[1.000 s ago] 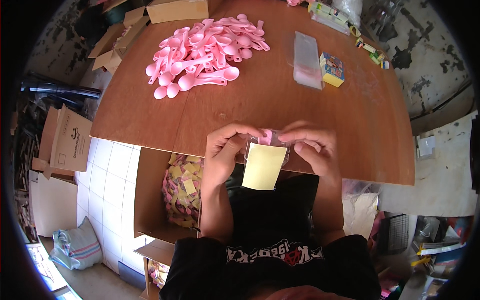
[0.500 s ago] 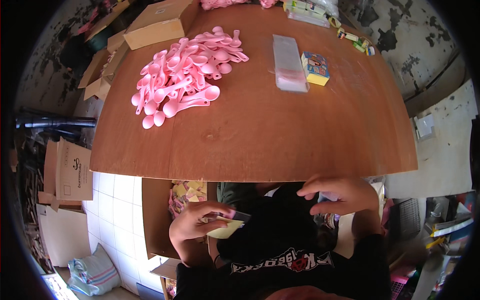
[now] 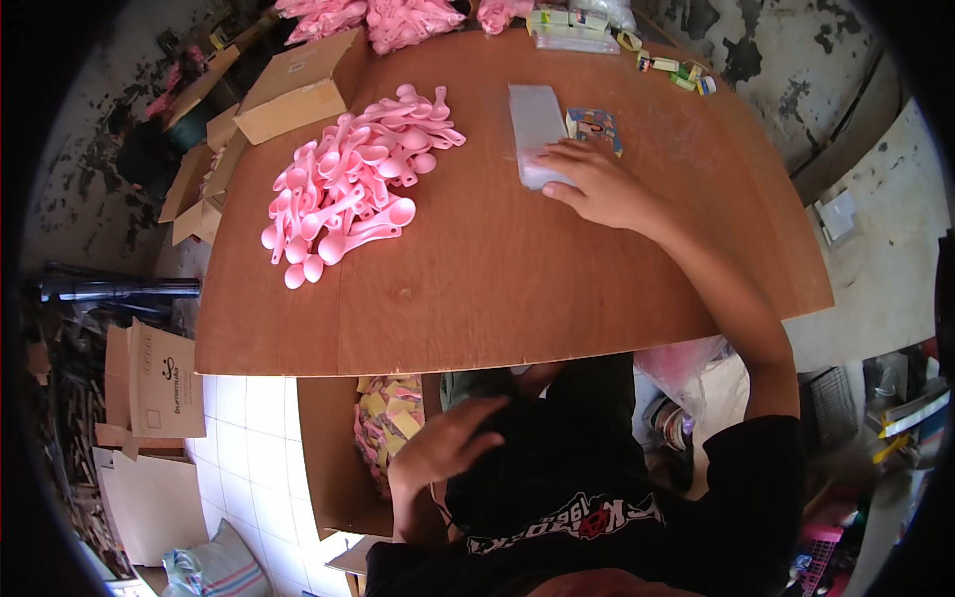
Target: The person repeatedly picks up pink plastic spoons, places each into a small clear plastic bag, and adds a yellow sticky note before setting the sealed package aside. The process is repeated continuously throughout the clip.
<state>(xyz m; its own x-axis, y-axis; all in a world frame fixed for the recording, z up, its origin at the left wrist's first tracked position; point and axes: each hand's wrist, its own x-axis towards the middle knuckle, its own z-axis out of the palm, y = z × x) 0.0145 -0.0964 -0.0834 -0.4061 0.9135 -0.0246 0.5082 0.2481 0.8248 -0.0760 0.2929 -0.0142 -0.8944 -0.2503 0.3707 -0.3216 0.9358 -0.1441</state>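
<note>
While the right hand (image 3: 592, 184) lay flat, fingers spread, on the clear bag stack (image 3: 535, 134) on the worktop (image 3: 517, 289), steadying it for picking, the left hand (image 3: 448, 443) hung open and empty above the carton (image 3: 383, 438) of packets.

bright daylight, sharp (edges warped)
</note>
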